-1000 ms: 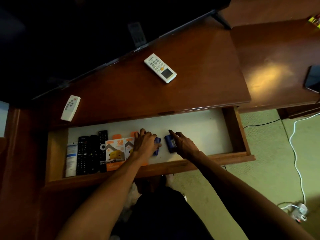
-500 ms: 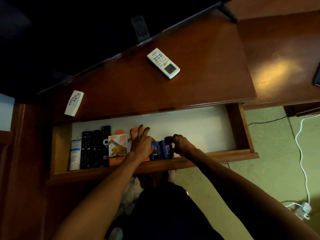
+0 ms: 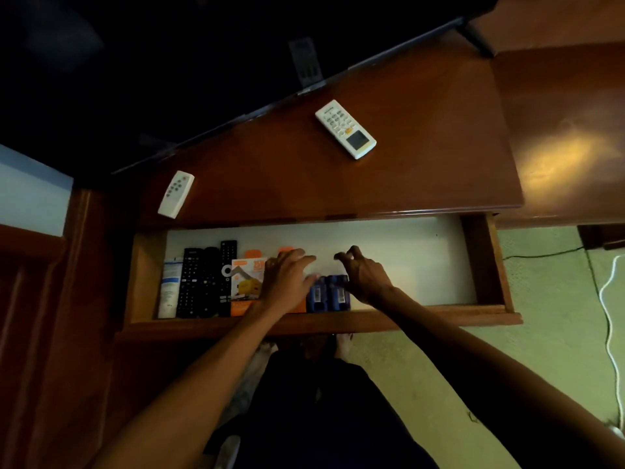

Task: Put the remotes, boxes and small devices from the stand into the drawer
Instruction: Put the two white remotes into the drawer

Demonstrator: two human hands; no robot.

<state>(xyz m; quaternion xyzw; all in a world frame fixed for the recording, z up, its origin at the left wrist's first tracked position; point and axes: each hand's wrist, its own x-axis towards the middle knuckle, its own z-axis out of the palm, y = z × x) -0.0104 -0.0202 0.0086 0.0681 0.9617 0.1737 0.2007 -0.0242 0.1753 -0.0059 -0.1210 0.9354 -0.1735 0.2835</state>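
Note:
The wooden drawer (image 3: 483, 265) is pulled open and has a white floor. Along its left part lie a white tube (image 3: 168, 286), three black remotes (image 3: 203, 282) and orange boxes (image 3: 246, 282). Two small blue devices (image 3: 328, 294) stand side by side against the front wall. My left hand (image 3: 287, 279) lies flat over the right orange box, its thumb by the left blue device. My right hand (image 3: 363, 275) hovers at the right blue device with loosely curled, spread fingers. On the stand top lie a white air-conditioner remote (image 3: 345, 129) and a small white remote (image 3: 176, 193).
A dark TV (image 3: 169, 62) stands along the back of the stand (image 3: 422, 157). A second wooden surface (image 3: 568, 130) adjoins on the right. White and black cables (image 3: 608, 299) run over the green carpet at the right. My legs are below the drawer front.
The two blue devices, apart a second ago, were pushed together beside the orange boxes. Both hands have since loosened and their fingers have lifted off the devices.

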